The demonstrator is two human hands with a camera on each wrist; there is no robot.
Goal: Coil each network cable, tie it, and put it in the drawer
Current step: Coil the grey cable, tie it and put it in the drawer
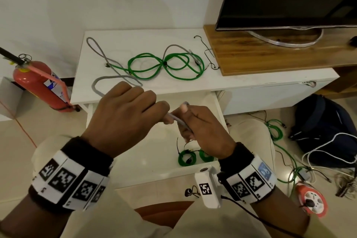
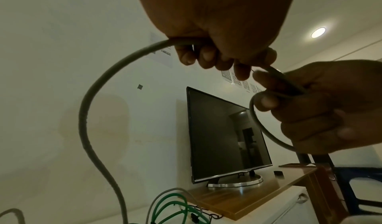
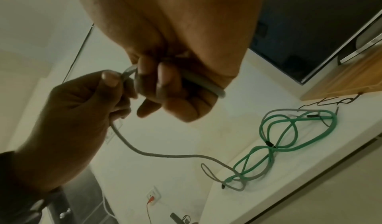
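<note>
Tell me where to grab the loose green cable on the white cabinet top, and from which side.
Take the green cable at its pinched middle, where a dark tie gathers the strands into a figure-eight. Come from above on the near side: every strand meets there, so one pinch probably lifts both loops. The grey cable, held by the left hand and right hand, crosses its left end.
</note>
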